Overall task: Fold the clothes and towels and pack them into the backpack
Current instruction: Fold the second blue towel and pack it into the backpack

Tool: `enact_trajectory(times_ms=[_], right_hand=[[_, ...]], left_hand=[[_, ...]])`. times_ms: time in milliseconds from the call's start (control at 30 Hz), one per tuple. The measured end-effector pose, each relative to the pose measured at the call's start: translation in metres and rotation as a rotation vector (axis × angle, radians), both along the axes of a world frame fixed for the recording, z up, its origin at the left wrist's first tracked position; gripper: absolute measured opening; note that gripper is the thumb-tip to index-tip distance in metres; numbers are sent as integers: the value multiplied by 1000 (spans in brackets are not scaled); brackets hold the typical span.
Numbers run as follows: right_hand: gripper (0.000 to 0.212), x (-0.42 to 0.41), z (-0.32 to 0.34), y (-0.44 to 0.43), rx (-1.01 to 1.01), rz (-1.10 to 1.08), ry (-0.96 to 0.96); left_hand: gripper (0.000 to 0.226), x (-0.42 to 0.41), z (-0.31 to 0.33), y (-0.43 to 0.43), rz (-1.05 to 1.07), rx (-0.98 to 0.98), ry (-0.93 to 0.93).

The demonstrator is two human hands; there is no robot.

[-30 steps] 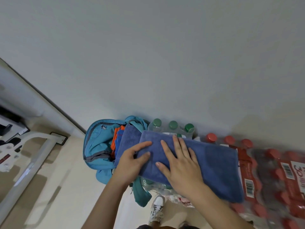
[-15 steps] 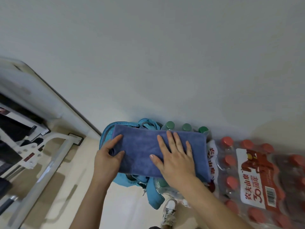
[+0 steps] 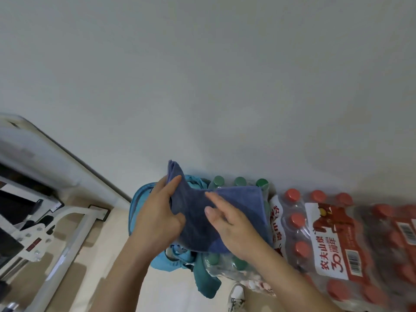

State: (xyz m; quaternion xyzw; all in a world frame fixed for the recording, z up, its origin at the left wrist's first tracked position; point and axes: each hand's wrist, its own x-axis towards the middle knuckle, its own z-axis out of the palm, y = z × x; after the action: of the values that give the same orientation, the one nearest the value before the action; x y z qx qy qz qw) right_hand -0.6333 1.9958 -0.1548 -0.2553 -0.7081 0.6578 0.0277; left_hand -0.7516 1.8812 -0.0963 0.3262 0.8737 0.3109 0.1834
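Observation:
A folded blue towel (image 3: pixel 238 206) lies across the mouth of the light blue backpack (image 3: pixel 135 199), which stands on the floor against the wall. My left hand (image 3: pixel 157 217) grips the towel's left end, thumb and fingers curled round it, and that end sticks up above the hand. My right hand (image 3: pixel 231 226) lies on the middle of the towel with its fingers fairly straight, pressing it. The backpack's opening and contents are hidden under the towel and my hands. A teal strap (image 3: pixel 206 282) hangs from the pack.
Shrink-wrapped packs of water bottles stand against the wall: green caps (image 3: pixel 239 181) right behind the backpack, red caps (image 3: pixel 319 233) to the right. A white metal frame (image 3: pixel 67 235) stands at the left. My shoe (image 3: pixel 236 296) is on the beige floor.
The towel's left end has been bent upward in my left hand, and the towel now bunches over the backpack. My right hand has slid slightly left on it.

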Motion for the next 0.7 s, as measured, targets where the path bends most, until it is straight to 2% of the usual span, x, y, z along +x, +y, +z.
enact_trajectory(times_ms=[33,67,133,167,233,300,333,433,467,500,600,633,700], right_hand=[[35,4,13,1,-254,-50,74],[31,8,20,1,-395,-79,126],[32,12,22,3,-464,-133,201],[35,14,21,4,-474,-172,213],[45,18,14,7,-468,-224,217],[41,23,4,10,-417,-229,198],[39,25,-1,10,-367,-217,180],[51,28,-9,8,-189,-233,125],[51,28,-9,6,-132,-238,117],[49,27,-8,5,-70,-233,117],[40,29,-2,1,144,-214,55],[34,31,-3,0,205,-218,38],[31,36,-2,-2,310,-217,23]], left_hand=[[78,9,0,10,-59,-10,21],[79,20,-1,21,-132,-5,9],[80,41,-7,39,-299,49,-48],[81,47,-12,44,-352,71,-106],[87,45,-22,44,-375,80,-336],[90,34,-27,37,-359,71,-536],[90,30,-26,34,-367,49,-551],[86,28,-21,37,-437,49,-473],[85,27,-17,42,-471,66,-396],[85,23,-13,48,-539,61,-214],[77,4,-4,72,-882,-96,552],[63,1,-1,82,-986,-131,703],[32,1,6,98,-1153,-268,826]])
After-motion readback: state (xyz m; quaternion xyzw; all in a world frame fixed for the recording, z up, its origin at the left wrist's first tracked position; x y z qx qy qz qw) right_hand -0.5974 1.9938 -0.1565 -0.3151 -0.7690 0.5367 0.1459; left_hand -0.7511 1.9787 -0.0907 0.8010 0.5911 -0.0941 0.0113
